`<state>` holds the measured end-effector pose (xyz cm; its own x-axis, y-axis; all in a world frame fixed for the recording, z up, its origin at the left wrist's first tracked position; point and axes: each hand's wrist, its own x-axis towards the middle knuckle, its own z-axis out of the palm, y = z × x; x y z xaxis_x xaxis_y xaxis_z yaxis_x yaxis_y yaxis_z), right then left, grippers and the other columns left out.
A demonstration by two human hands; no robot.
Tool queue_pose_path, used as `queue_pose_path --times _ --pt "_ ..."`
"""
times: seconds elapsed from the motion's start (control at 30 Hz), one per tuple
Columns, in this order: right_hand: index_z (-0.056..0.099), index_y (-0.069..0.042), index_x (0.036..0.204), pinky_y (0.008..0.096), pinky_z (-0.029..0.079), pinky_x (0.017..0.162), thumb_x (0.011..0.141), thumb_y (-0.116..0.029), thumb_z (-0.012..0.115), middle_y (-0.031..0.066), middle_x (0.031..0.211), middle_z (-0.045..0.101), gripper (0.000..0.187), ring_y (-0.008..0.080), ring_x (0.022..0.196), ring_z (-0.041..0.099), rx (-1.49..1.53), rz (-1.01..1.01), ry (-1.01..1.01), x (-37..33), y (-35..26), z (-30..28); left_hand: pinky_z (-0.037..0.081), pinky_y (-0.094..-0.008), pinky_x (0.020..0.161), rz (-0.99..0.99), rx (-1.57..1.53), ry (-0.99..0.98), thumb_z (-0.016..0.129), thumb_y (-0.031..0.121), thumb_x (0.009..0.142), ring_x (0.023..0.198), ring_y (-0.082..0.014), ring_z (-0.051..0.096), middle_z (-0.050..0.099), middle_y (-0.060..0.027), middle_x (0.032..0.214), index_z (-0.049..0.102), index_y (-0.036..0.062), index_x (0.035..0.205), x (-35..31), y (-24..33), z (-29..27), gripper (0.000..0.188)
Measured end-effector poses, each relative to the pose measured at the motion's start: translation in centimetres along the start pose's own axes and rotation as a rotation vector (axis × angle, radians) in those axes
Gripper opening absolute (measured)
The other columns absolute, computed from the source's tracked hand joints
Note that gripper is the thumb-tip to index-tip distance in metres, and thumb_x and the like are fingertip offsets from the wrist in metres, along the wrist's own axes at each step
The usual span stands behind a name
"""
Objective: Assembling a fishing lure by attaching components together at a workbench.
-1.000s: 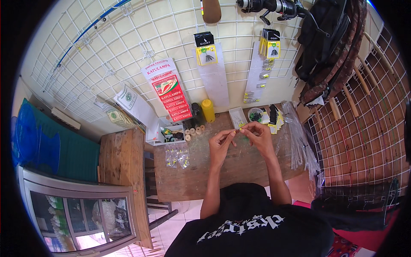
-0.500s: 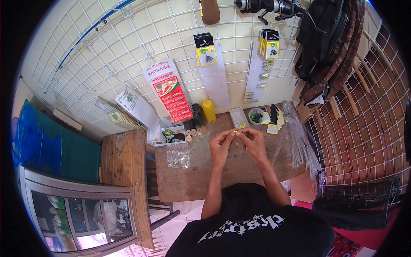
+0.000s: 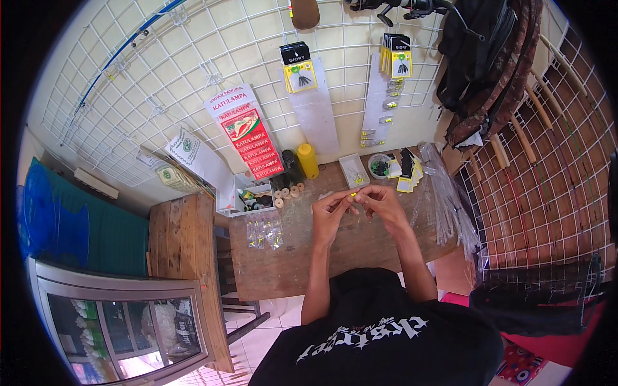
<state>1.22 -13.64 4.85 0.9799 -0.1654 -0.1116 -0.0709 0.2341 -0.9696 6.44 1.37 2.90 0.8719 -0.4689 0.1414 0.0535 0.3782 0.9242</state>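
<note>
Above the wooden table [image 3: 290, 270], my left hand [image 3: 331, 213] and my right hand [image 3: 385, 206] meet with fingertips pinched together. Between them shows a tiny yellow piece [image 3: 353, 193], too small to tell its kind; both hands seem to grip it. Just beyond the fingertips lies a white tray [image 3: 349, 166] with small yellow-green pieces inside. To its right is a round tub [image 3: 371, 168] of green and black bits. Black-and-yellow cards [image 3: 407, 172] are stacked beside that.
Small clear packets [image 3: 264, 233] lie at left, near round wooden pieces [image 3: 288, 192] and a white box [image 3: 241, 210]. A yellow bottle [image 3: 308, 162] and a dark bottle [image 3: 291, 167] stand behind. Clear plastic sleeves [image 3: 447, 199] cover the right side. A wire grid [image 3: 251, 38] rises at the back.
The view has shifted slightly, so the wall goods sit higher and further left. Both hands stay pinched together over the table, with the fingers slightly adjusted around the yellow piece.
</note>
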Motion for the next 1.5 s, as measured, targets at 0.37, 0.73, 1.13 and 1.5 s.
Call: queue_pose_path --times 0.37,0.73,1.13,1.5 --pt "0.057 -0.010 0.078 0.0174 0.035 0.041 0.080 -0.023 0.076 -0.0057 0.064 0.057 0.023 -0.0002 0.057 0.049 -0.016 -0.020 0.162 0.3 0.7 0.8 0.051 -0.0256 0.067 -0.058 -0.342 0.114 0.059 0.008 0.091 0.071 -0.0139 0.063 0.067 -0.0140 0.105 0.061 -0.0034 0.110 -0.2 -2.1 1.3 0.022" --pt "0.053 -0.012 0.081 0.0185 0.040 0.043 0.081 -0.024 0.074 -0.0057 0.068 0.055 0.024 0.0024 0.061 0.052 0.038 -0.004 0.107 0.5 1.2 0.7 0.044 -0.0219 0.062 -0.114 -0.765 0.232 0.061 0.007 0.090 0.064 -0.0059 0.050 0.066 -0.0048 0.101 0.064 0.0041 0.109 0.0 -4.4 1.5 0.019" --pt "0.060 -0.005 0.093 0.0183 0.042 0.045 0.083 -0.010 0.070 -0.0005 0.080 0.066 0.015 0.0036 0.067 0.056 -0.109 -0.146 0.151 0.6 1.0 0.0 0.042 -0.0256 0.067 -0.201 -0.985 0.194 0.061 0.015 0.091 0.069 -0.0057 0.050 0.064 0.0028 0.106 0.060 0.0137 0.112 -0.2 -4.8 1.4 0.021" --pt "0.062 -0.002 0.087 0.0192 0.039 0.044 0.077 -0.008 0.074 0.0019 0.072 0.066 0.017 0.0046 0.063 0.058 -0.262 -0.237 0.115 0.3 0.6 1.0 0.042 -0.0275 0.076 -0.220 -0.853 0.259 0.064 0.023 0.090 0.089 -0.0073 0.056 0.064 0.0103 0.105 0.058 0.0209 0.113 -0.5 -5.0 1.4 0.024"
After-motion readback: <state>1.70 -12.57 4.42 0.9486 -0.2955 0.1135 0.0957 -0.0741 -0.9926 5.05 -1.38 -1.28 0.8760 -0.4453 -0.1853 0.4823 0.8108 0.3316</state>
